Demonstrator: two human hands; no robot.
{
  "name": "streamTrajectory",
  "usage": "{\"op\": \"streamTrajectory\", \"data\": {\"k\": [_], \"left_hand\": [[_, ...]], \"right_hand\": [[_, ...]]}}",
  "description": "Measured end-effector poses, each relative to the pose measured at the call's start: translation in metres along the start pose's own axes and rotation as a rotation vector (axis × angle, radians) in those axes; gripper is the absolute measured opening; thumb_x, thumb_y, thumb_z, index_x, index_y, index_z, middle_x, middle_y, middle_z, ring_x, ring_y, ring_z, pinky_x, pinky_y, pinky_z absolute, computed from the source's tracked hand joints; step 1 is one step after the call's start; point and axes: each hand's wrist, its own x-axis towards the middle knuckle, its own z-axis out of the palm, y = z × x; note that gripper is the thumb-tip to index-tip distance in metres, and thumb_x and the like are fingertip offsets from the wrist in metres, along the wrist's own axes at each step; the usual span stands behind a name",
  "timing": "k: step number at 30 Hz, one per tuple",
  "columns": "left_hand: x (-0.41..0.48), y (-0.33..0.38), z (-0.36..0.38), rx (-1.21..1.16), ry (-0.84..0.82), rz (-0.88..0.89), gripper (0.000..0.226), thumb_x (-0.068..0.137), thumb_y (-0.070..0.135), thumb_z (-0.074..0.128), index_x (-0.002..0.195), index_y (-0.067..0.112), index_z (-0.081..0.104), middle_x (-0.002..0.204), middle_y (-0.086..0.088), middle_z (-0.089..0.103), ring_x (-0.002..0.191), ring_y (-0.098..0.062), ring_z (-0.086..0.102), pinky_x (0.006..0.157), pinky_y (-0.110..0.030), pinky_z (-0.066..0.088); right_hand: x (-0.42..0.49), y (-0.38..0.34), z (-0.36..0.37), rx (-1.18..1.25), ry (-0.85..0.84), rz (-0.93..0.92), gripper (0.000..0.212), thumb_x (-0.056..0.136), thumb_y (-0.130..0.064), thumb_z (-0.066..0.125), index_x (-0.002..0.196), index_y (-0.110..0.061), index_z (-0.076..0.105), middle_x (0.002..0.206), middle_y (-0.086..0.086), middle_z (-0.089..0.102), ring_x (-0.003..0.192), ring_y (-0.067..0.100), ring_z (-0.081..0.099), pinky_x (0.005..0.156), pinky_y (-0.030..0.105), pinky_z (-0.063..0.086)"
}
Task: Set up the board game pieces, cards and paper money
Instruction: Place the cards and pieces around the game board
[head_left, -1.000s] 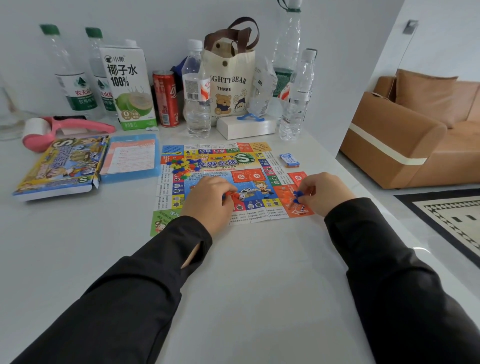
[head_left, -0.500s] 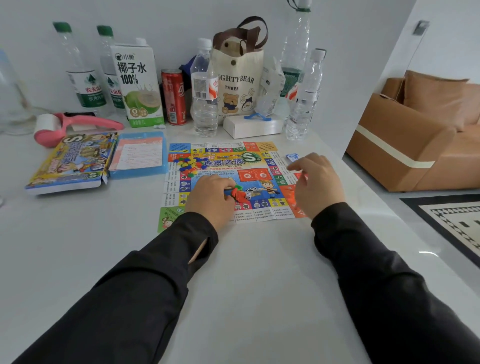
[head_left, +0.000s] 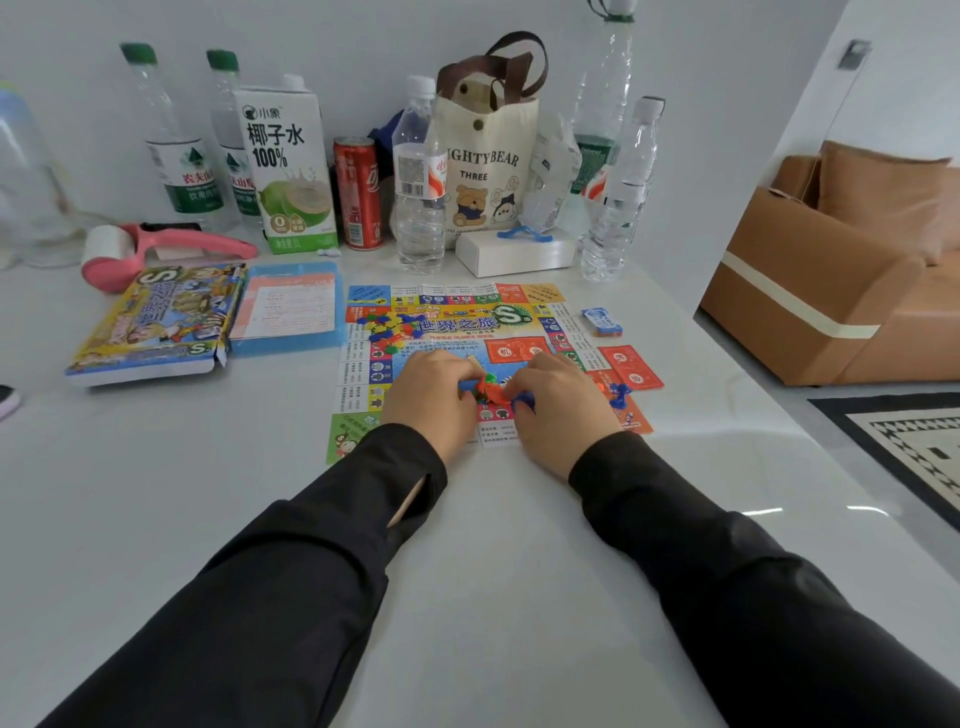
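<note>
Together, left hand (head_left: 431, 400) and right hand (head_left: 558, 410), each tight around small plastic pieces (head_left: 488, 392).

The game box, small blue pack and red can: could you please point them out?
game box (head_left: 156, 322): head view, middle of its printed lid.
small blue pack (head_left: 601, 320): head view, its top face.
red can (head_left: 358, 195): head view, its side wall.

Soft, even light; faint glare on the table (head_left: 758, 512); wide-angle edge bowing.
</note>
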Motion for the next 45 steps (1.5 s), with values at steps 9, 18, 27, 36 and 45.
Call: {"op": "streamTrajectory", "data": {"k": [9, 18, 27, 36, 45], "left_hand": [[0.002, -0.003, 0.003, 0.026, 0.009, 0.028, 0.02, 0.086, 0.019, 0.062, 0.105, 0.019, 0.069, 0.111, 0.003, 0.062, 0.111, -0.017, 0.046, 0.088, -0.027, 0.037], [-0.002, 0.005, -0.004, -0.059, 0.131, 0.107, 0.015, 0.084, 0.021, 0.065, 0.093, 0.01, 0.072, 0.102, -0.001, 0.065, 0.104, -0.017, 0.048, 0.079, -0.012, 0.023], [-0.009, 0.017, -0.002, -0.121, 0.097, 0.298, 0.014, 0.081, 0.018, 0.07, 0.084, 0.004, 0.071, 0.093, -0.006, 0.068, 0.096, -0.021, 0.056, 0.081, -0.023, 0.035], [-0.011, 0.012, 0.007, -0.04, -0.055, 0.39, 0.013, 0.081, 0.007, 0.065, 0.093, 0.01, 0.071, 0.1, -0.003, 0.068, 0.102, -0.021, 0.054, 0.092, -0.021, 0.031], [-0.011, 0.012, 0.006, -0.027, -0.097, 0.349, 0.019, 0.088, 0.012, 0.057, 0.101, 0.013, 0.071, 0.101, 0.0, 0.067, 0.102, -0.014, 0.05, 0.087, -0.02, 0.032]], "right_hand": [[0.002, 0.002, 0.003, 0.01, -0.005, 0.042, 0.026, 0.092, -0.032, 0.053, 0.111, -0.018, 0.065, 0.109, 0.0, 0.055, 0.103, 0.014, 0.045, 0.083, 0.021, 0.034], [0.0, 0.004, 0.0, 0.136, 0.22, 0.024, 0.017, 0.092, -0.018, 0.053, 0.095, -0.008, 0.066, 0.09, 0.0, 0.056, 0.086, 0.013, 0.047, 0.072, 0.017, 0.032], [-0.009, 0.01, -0.019, 0.545, 0.326, 0.109, 0.012, 0.082, -0.011, 0.067, 0.073, -0.015, 0.061, 0.065, -0.013, 0.054, 0.061, 0.002, 0.049, 0.06, 0.005, 0.039], [-0.009, 0.041, -0.043, 0.199, 0.203, 0.157, 0.011, 0.087, -0.006, 0.056, 0.078, -0.012, 0.059, 0.08, -0.005, 0.05, 0.079, 0.013, 0.044, 0.061, 0.017, 0.025], [-0.012, 0.051, -0.056, -0.057, 0.016, 0.193, 0.006, 0.086, -0.013, 0.06, 0.082, -0.017, 0.06, 0.091, -0.004, 0.046, 0.09, 0.013, 0.039, 0.075, 0.024, 0.031]]}}
